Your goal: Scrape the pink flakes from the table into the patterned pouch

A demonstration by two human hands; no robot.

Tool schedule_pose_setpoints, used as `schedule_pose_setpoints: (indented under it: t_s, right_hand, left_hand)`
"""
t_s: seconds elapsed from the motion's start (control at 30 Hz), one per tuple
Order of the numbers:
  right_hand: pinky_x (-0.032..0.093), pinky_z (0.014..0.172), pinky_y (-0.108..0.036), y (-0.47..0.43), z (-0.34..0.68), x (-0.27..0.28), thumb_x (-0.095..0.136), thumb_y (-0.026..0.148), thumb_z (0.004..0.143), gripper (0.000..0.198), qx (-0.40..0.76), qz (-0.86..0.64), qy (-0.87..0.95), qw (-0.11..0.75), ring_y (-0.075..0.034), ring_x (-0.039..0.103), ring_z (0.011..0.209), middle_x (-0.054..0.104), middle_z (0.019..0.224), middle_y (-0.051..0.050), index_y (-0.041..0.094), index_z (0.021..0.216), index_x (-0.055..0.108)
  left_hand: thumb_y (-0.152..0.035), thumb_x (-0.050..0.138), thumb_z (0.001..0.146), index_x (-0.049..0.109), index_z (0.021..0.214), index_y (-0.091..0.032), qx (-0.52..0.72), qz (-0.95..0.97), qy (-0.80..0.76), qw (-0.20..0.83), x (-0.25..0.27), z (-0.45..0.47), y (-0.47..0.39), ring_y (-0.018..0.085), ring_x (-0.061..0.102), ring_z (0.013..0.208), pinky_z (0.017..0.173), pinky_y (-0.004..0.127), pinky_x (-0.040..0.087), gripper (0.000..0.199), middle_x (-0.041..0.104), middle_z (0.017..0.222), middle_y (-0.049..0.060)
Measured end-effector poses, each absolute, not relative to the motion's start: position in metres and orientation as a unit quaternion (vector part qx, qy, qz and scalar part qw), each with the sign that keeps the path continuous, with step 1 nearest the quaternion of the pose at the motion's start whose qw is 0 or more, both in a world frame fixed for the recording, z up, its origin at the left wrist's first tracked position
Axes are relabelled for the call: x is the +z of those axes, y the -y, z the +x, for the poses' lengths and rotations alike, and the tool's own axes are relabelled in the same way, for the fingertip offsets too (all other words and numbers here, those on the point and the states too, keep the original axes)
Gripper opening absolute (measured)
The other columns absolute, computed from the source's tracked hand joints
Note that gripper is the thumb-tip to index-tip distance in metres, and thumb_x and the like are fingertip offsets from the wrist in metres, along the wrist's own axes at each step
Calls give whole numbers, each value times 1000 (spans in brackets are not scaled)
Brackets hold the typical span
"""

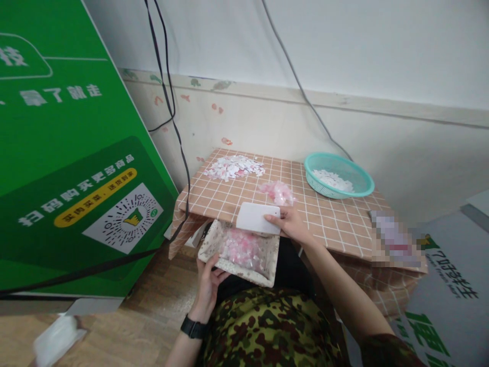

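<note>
My left hand point(208, 280) grips the near left rim of a patterned cloth basket point(263, 274), tilted over my lap at the table's front edge. Inside lie many small pink and clear plastic packets point(242, 248). My right hand point(290, 223) pinches a flat white rectangular piece point(255, 216), thumb on top, just above the basket's far rim; whether it is a card or a thin box I cannot tell. Beyond it, a little heap of pink plastic packets point(278, 192) sits on the checked tablecloth point(237, 196).
A pile of small white paper pieces point(234, 167) lies at the table's back left. A turquoise plastic basket point(361, 188) with white pieces stands at the back right. A green printed cabinet point(95, 153) rises at the left; a dark strap point(184, 168) hangs beside the table.
</note>
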State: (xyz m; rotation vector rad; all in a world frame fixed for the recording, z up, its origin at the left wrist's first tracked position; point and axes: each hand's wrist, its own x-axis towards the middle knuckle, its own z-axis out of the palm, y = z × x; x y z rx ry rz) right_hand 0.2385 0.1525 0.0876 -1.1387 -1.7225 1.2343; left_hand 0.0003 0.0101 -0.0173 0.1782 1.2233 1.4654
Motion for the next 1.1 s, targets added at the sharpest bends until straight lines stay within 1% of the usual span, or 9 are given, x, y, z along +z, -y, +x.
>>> schedule_pose_setpoints:
  t_s: [0.1,0.2,0.33,0.43,0.5,0.63,0.87,0.97,1.1]
  right_hand:
    - [53,61,-32,-137,243,85,76,63,75,47,494,-437,667,347,-21,66,69,76,81,-7,17,85,78]
    - [55,63,-34,-134,270,80,75,65,76,49,465,-484,612,418,-23,68,71,77,84,-8,18,91,78]
    - [55,65,-37,-143,336,72,74,67,75,54,311,-568,523,553,-26,68,75,77,86,-10,17,95,76]
    - [52,62,-37,-147,379,68,71,67,76,53,174,-644,520,533,-25,65,69,74,75,-9,15,86,75]
    - [50,59,-35,-146,391,68,69,66,78,51,130,-664,530,511,-25,64,66,72,69,-8,15,82,75]
    - [49,55,-34,-143,382,71,68,65,79,51,161,-654,551,493,-25,65,64,72,68,-9,15,81,75]
    - [54,61,-36,-148,340,74,73,67,75,56,308,-579,570,495,-27,71,73,79,87,-12,14,94,78]
    - [55,61,-36,-147,339,74,74,67,76,56,306,-582,558,506,-27,71,72,79,86,-11,14,96,78]
    - [51,53,-34,-145,340,74,74,66,76,54,269,-609,548,507,-26,68,64,76,75,-10,13,86,77]
  left_hand:
    - [-33,72,83,44,135,-33,623,78,-524,575,-17,1,-9,22,74,83,78,47,62,58,63,133,11]
    - [-34,72,83,45,133,-33,626,84,-521,575,-15,3,-7,22,74,83,79,48,62,56,63,131,10]
    - [-32,72,83,46,131,-34,623,74,-514,585,-19,11,-4,21,74,84,80,48,62,55,63,130,8]
    - [-32,72,82,46,132,-34,618,75,-508,596,-28,18,-3,22,74,86,80,47,62,57,64,129,7]
    - [-34,74,80,48,130,-31,608,87,-510,602,-34,21,-4,22,74,85,80,45,62,57,66,125,8]
    - [-36,75,80,47,130,-30,596,107,-522,601,-38,22,-5,22,74,83,77,43,62,58,65,126,9]
    - [-34,69,85,41,135,-33,594,124,-530,593,-35,21,-6,23,74,82,75,46,63,58,60,134,11]
    - [-35,70,85,42,134,-32,595,127,-524,597,-37,21,-6,23,74,83,78,47,63,57,61,133,11]
    - [-36,72,84,43,134,-32,597,127,-520,597,-38,20,-6,23,74,85,79,45,63,57,59,137,12]
